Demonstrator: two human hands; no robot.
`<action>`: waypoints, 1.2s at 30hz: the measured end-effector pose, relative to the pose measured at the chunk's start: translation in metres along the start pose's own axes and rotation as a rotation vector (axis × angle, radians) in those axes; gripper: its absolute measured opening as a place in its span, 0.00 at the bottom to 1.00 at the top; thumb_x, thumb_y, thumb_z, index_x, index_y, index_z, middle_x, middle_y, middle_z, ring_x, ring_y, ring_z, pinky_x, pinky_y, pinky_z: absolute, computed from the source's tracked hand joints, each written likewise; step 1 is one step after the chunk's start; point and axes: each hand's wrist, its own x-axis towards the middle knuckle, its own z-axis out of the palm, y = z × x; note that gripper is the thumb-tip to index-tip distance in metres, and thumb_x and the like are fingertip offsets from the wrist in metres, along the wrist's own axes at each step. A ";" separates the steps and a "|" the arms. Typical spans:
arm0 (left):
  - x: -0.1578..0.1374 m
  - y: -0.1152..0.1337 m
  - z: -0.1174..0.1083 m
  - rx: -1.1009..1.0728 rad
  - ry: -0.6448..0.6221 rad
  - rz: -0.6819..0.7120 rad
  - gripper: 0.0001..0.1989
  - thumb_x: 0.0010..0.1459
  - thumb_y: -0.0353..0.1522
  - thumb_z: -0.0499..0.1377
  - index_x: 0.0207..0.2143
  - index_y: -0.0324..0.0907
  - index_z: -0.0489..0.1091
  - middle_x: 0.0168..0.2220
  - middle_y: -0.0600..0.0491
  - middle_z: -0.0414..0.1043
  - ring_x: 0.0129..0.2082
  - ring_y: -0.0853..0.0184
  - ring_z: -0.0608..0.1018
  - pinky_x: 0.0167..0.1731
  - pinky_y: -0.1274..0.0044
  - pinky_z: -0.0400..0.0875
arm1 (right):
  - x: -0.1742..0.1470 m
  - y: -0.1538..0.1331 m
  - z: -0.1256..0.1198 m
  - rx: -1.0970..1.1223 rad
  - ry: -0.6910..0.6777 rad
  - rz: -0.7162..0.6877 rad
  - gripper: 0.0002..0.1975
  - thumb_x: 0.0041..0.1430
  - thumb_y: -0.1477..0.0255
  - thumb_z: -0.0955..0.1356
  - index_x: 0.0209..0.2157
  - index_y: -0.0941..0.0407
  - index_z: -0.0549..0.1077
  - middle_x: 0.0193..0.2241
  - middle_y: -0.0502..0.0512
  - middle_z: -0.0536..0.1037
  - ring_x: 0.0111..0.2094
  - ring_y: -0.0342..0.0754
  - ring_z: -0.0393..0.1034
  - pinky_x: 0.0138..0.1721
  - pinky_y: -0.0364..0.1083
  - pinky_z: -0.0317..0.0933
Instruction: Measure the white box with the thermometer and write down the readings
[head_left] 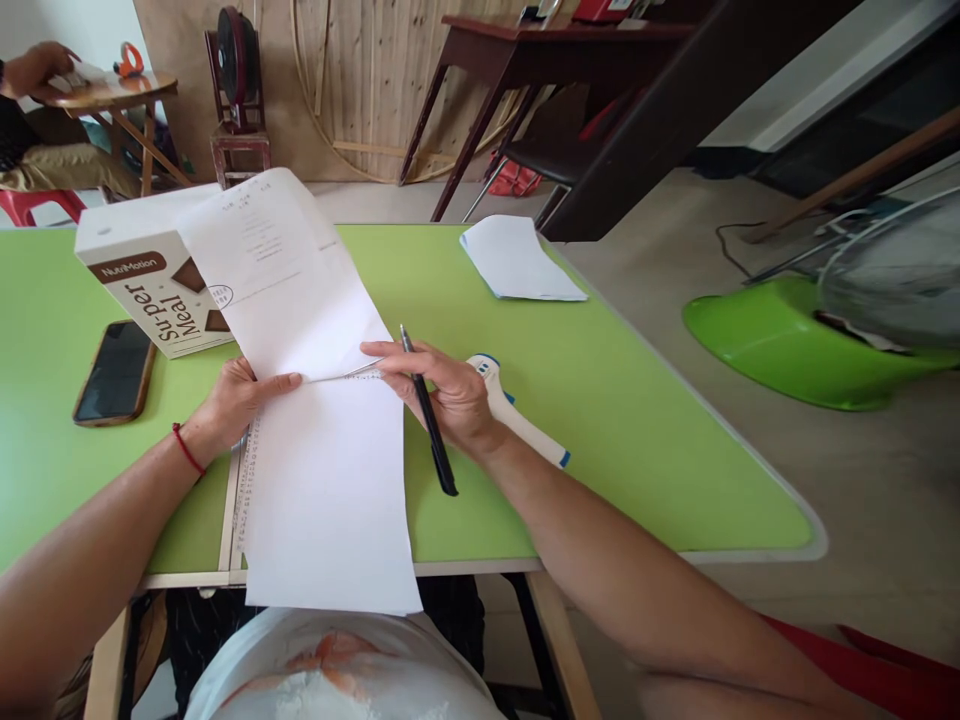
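Note:
A printed sheet of paper [292, 280] leans up against a white box [154, 300]. Below it, a blank sheet [330, 490] lies toward me and hangs over the table's front edge. My left hand [231, 405] grips the left side of the paper, thumb pressed on top at the fold between the two parts. Between the fingers of my right hand [454, 400] is a black pen [431, 430], slanting with its tip up and away from me. The right fingertips also touch the paper's right edge at the fold.
Left of the box lies a phone [116, 372]. A white handheld thermometer [517, 415] is beyond my right hand, and a stack of white paper [517, 258] sits farther back on the green table [637, 430]. Another person's hand [41, 70] is at a small round table.

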 end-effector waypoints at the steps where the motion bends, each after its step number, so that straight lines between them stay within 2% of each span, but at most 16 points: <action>1: 0.000 0.000 0.000 -0.009 -0.004 -0.005 0.22 0.34 0.35 0.76 0.33 0.36 0.78 0.34 0.46 0.80 0.27 0.62 0.80 0.28 0.73 0.78 | 0.001 0.000 0.000 -0.028 -0.020 -0.020 0.11 0.60 0.76 0.69 0.43 0.48 0.73 0.48 0.55 0.80 0.48 0.48 0.76 0.49 0.52 0.72; 7: 0.000 0.004 0.002 -0.066 -0.001 -0.014 0.24 0.35 0.36 0.76 0.35 0.36 0.76 0.36 0.46 0.79 0.27 0.63 0.79 0.27 0.75 0.76 | -0.001 0.003 0.003 -0.073 -0.007 0.024 0.16 0.55 0.75 0.73 0.46 0.50 0.73 0.48 0.56 0.80 0.48 0.49 0.76 0.50 0.51 0.71; 9: -0.001 0.005 0.004 -0.061 0.004 0.075 0.30 0.36 0.37 0.76 0.43 0.38 0.73 0.39 0.47 0.78 0.29 0.62 0.79 0.29 0.74 0.76 | -0.003 0.004 0.003 -0.064 0.015 0.058 0.17 0.55 0.75 0.73 0.46 0.50 0.72 0.48 0.56 0.80 0.47 0.48 0.76 0.50 0.51 0.71; 10: -0.001 0.005 0.004 -0.048 0.003 0.133 0.37 0.37 0.38 0.76 0.51 0.41 0.70 0.40 0.48 0.78 0.30 0.61 0.80 0.30 0.74 0.76 | -0.004 0.004 0.003 -0.061 0.021 0.077 0.17 0.55 0.75 0.73 0.46 0.50 0.72 0.47 0.56 0.80 0.47 0.48 0.76 0.50 0.51 0.71; 12: -0.001 0.004 0.004 0.012 0.004 0.264 0.53 0.39 0.38 0.75 0.65 0.48 0.54 0.37 0.51 0.78 0.29 0.61 0.79 0.30 0.73 0.76 | -0.005 0.004 0.002 -0.057 0.026 0.115 0.17 0.55 0.74 0.73 0.46 0.50 0.73 0.47 0.55 0.80 0.48 0.48 0.76 0.51 0.51 0.71; 14: -0.002 0.002 0.001 0.112 -0.009 0.370 0.63 0.40 0.37 0.75 0.69 0.53 0.38 0.36 0.52 0.77 0.30 0.62 0.79 0.31 0.73 0.76 | -0.005 0.003 0.001 -0.058 0.029 0.147 0.17 0.55 0.74 0.72 0.46 0.50 0.72 0.47 0.55 0.80 0.48 0.48 0.75 0.52 0.51 0.70; 15: -0.002 0.002 -0.001 0.174 -0.020 0.410 0.62 0.40 0.36 0.75 0.69 0.53 0.39 0.37 0.52 0.77 0.32 0.62 0.79 0.33 0.73 0.75 | -0.005 0.002 0.000 -0.060 0.028 0.154 0.17 0.55 0.74 0.72 0.47 0.50 0.72 0.47 0.55 0.80 0.49 0.48 0.75 0.52 0.50 0.70; 17: -0.002 0.000 -0.004 0.307 -0.042 0.429 0.48 0.42 0.36 0.74 0.64 0.50 0.59 0.39 0.51 0.77 0.35 0.62 0.78 0.35 0.74 0.74 | -0.004 0.001 -0.001 -0.065 0.025 0.155 0.17 0.55 0.74 0.72 0.47 0.51 0.72 0.47 0.55 0.80 0.49 0.48 0.75 0.52 0.50 0.69; 18: -0.001 0.000 -0.006 0.360 -0.039 0.408 0.37 0.43 0.36 0.74 0.57 0.47 0.69 0.36 0.52 0.77 0.34 0.64 0.77 0.34 0.76 0.73 | -0.004 0.001 -0.001 -0.066 0.025 0.151 0.17 0.55 0.75 0.72 0.47 0.51 0.72 0.47 0.55 0.79 0.49 0.48 0.75 0.53 0.50 0.69; 20: 0.000 0.001 -0.007 0.375 -0.007 0.335 0.23 0.43 0.37 0.73 0.43 0.43 0.79 0.27 0.54 0.74 0.28 0.67 0.74 0.29 0.78 0.70 | -0.003 0.000 -0.003 -0.063 0.027 0.144 0.16 0.55 0.75 0.72 0.46 0.51 0.72 0.48 0.56 0.79 0.50 0.48 0.74 0.53 0.50 0.69; 22: 0.001 0.002 -0.008 0.299 0.014 0.271 0.23 0.39 0.37 0.74 0.40 0.43 0.80 0.25 0.54 0.74 0.26 0.69 0.72 0.26 0.78 0.68 | -0.002 -0.002 -0.004 -0.055 0.027 0.142 0.15 0.55 0.74 0.71 0.46 0.51 0.72 0.48 0.56 0.79 0.51 0.49 0.74 0.53 0.50 0.69; 25: 0.003 0.005 -0.009 0.221 0.002 0.240 0.27 0.34 0.37 0.76 0.41 0.42 0.80 0.33 0.51 0.77 0.29 0.67 0.74 0.30 0.76 0.70 | -0.001 -0.005 -0.007 -0.041 0.040 0.133 0.15 0.56 0.74 0.71 0.45 0.51 0.71 0.49 0.57 0.79 0.52 0.49 0.73 0.55 0.52 0.67; 28: 0.002 0.004 -0.011 0.364 -0.009 0.269 0.23 0.40 0.38 0.73 0.41 0.42 0.80 0.33 0.50 0.76 0.30 0.66 0.73 0.33 0.73 0.70 | 0.000 -0.008 -0.008 -0.042 0.052 0.112 0.15 0.56 0.74 0.71 0.46 0.51 0.71 0.49 0.57 0.79 0.52 0.50 0.73 0.56 0.53 0.67; 32: -0.001 0.002 -0.011 0.845 0.131 0.596 0.11 0.51 0.37 0.67 0.38 0.45 0.80 0.40 0.48 0.69 0.42 0.59 0.71 0.44 0.66 0.68 | 0.000 -0.009 -0.009 -0.070 0.036 0.125 0.15 0.56 0.73 0.71 0.46 0.50 0.71 0.50 0.57 0.78 0.50 0.50 0.74 0.52 0.53 0.69; 34: -0.002 0.001 -0.009 1.066 0.233 0.781 0.12 0.53 0.36 0.65 0.41 0.44 0.78 0.50 0.44 0.64 0.52 0.53 0.67 0.50 0.61 0.64 | 0.000 -0.010 -0.009 -0.074 0.038 0.123 0.16 0.56 0.73 0.71 0.47 0.51 0.71 0.50 0.57 0.78 0.51 0.51 0.74 0.53 0.52 0.68; 36: -0.002 0.002 -0.006 1.207 0.240 0.900 0.16 0.56 0.37 0.64 0.46 0.43 0.74 0.53 0.41 0.62 0.54 0.50 0.65 0.53 0.58 0.60 | 0.000 -0.011 -0.009 -0.077 0.039 0.114 0.16 0.56 0.73 0.71 0.47 0.51 0.71 0.50 0.57 0.78 0.52 0.50 0.73 0.54 0.52 0.68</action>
